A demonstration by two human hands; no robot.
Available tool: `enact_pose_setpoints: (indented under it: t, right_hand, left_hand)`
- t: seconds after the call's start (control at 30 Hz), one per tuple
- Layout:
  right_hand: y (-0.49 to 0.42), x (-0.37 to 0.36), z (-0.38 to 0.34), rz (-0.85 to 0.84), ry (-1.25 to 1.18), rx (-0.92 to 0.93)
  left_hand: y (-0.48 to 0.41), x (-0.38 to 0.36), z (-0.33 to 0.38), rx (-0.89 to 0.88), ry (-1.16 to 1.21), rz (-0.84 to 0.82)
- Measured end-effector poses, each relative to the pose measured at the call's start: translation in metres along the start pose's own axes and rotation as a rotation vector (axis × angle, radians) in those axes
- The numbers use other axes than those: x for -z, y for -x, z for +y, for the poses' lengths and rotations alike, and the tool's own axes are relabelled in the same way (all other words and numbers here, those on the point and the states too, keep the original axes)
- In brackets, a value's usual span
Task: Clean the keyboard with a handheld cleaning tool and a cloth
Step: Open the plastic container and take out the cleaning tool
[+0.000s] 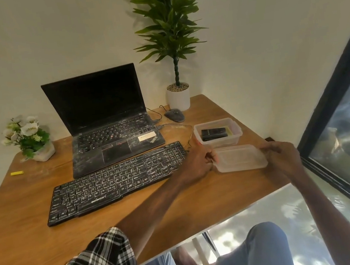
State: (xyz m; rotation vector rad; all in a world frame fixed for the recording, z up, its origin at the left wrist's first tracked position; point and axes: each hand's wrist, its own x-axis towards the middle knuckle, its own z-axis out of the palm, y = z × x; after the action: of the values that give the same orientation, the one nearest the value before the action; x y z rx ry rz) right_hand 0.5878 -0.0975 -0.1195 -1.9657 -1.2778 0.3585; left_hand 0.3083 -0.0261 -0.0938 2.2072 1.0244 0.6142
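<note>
A black keyboard, streaked with white dust, lies on the wooden desk in front of a dusty open laptop. To its right stands an open clear plastic box holding a black handheld tool and something yellow beneath it. In front of the box is its translucent lid, held flat just at the desk surface. My left hand grips the lid's left end and my right hand grips its right end.
A grey mouse and a tall potted plant sit at the back right corner. A small flower pot and a yellow object are at the left. The desk's right edge borders a window; my knees show below.
</note>
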Motion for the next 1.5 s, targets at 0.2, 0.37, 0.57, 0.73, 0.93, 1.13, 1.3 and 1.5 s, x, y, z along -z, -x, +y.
enact_pose_setpoints:
  t: [0.2,0.37,0.57,0.73,0.93,1.13,1.3,1.5]
  right_hand:
    - [0.027,-0.015,-0.028,-0.015,0.058,0.232]
    - [0.037,-0.032,-0.038,-0.196,0.176,0.207]
    - [0.027,-0.023,-0.041,-0.241,0.167,0.225]
    - [0.009,-0.026,-0.07,-0.025,0.075,0.285]
    - [-0.051,-0.041,-0.12,-0.085,0.158,0.334]
    - [-0.112,-0.063,-0.129,-0.464,0.443,0.228]
    - [-0.121,-0.072,-0.124,-0.469,0.509,0.273]
    - [-0.113,-0.056,-0.128,-0.452,0.408,0.324]
  left_hand:
    - [0.003,-0.005,0.007,-0.064,-0.127,-0.014]
    - [0.004,0.0,0.008,-0.06,-0.179,0.088]
    - [0.002,0.006,0.006,-0.058,-0.248,0.162]
    - [0.001,0.007,-0.001,-0.03,-0.269,0.199]
    - [0.0,0.012,-0.004,-0.079,-0.299,0.195]
    - [-0.002,0.013,-0.005,-0.096,-0.321,0.176]
    - [-0.005,0.013,-0.009,-0.09,-0.281,0.175]
    - [-0.009,0.019,-0.015,-0.045,-0.182,0.157]
